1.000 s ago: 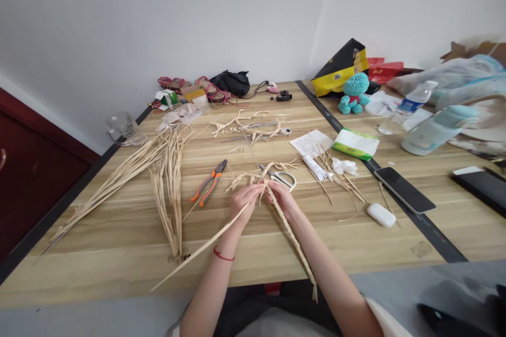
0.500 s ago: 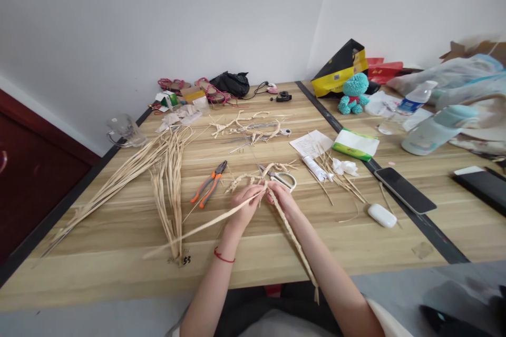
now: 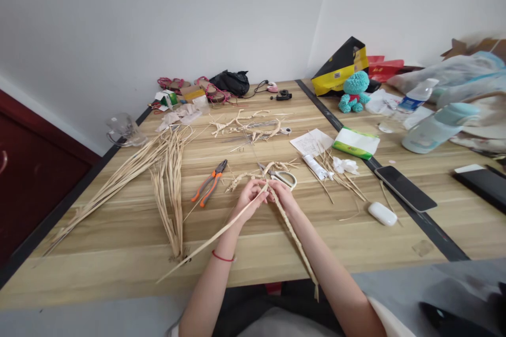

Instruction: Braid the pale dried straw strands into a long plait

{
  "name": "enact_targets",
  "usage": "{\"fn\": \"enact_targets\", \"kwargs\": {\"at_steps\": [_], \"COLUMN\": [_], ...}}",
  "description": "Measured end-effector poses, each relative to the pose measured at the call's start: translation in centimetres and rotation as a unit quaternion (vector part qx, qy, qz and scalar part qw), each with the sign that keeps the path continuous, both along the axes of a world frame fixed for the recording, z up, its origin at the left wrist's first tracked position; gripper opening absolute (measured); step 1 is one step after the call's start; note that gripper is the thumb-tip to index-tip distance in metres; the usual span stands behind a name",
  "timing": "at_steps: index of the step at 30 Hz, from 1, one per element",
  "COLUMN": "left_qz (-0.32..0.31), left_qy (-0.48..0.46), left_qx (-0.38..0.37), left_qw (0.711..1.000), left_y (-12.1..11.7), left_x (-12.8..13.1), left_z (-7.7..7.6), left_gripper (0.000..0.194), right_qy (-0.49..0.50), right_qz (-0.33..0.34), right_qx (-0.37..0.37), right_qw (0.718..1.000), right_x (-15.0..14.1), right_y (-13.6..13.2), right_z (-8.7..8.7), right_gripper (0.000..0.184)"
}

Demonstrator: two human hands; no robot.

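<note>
Both hands meet over the front middle of the table, fingers closed around a pale straw piece. My left hand pinches a long flat straw strip, whose free end slants down to the left. Against it, my right hand grips the wrapped straw stem, which hangs toward the table's front edge along the right forearm. Just beyond the fingers, wrapped straw branches spread out. White-handled scissors lie right behind the right hand. Fingertips partly hide where strip and stem join.
Orange-grey pliers and a bundle of straw lie to the left. Behind are more wrapped branches with wires. To the right lie a white tube, a phone, a white case and a bottle.
The strip's free end has swung down and slightly right, so the strip hangs more steeply. My left hand has turned a little; the right hand and stem stay nearly in place.
</note>
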State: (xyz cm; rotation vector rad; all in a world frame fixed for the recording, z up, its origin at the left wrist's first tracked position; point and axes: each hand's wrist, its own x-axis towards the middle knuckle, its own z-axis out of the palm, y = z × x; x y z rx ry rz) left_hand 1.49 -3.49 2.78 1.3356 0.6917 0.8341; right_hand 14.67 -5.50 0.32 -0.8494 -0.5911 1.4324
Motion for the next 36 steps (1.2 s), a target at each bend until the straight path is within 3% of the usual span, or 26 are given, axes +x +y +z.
{"fn": "enact_targets", "kwargs": {"at_steps": [12,17,26,31,36], "left_qz": [-0.004,0.042,0.1,0.114,0.14], "left_qy": [0.023,0.063,0.135,0.141,0.098], "left_qx": [0.04,0.148,0.324,0.303,0.192], "left_qw": [0.999,0.986,0.931,0.936,0.966], "left_y": [0.3,1.0,1.2,1.4,1.8], "left_x": [-0.6,-1.4,-1.8,-1.7,-1.2], "left_z": [-0.1,-0.4,0.1,-0.4,-1.6], "left_gripper": [0.034,0.029,0.012,0.013,0.017], "right_qy": [0.034,0.044,-0.028,-0.026,-0.019], "right_qz": [0.038,0.044,0.06,0.065,0.054], "right_qx": [-0.006,-0.024,0.0,-0.003,-0.02], "right_qw": [0.999,0.998,0.998,0.998,0.998], "right_x": [0.2,0.3,-0.9,-1.0,-1.2], "right_y": [0.0,0.0,-0.6,-0.6,-0.6], "right_z": [0.2,0.1,0.2,0.0,0.0], "right_gripper": [0.024,0.021,0.019,0.019,0.021]}}
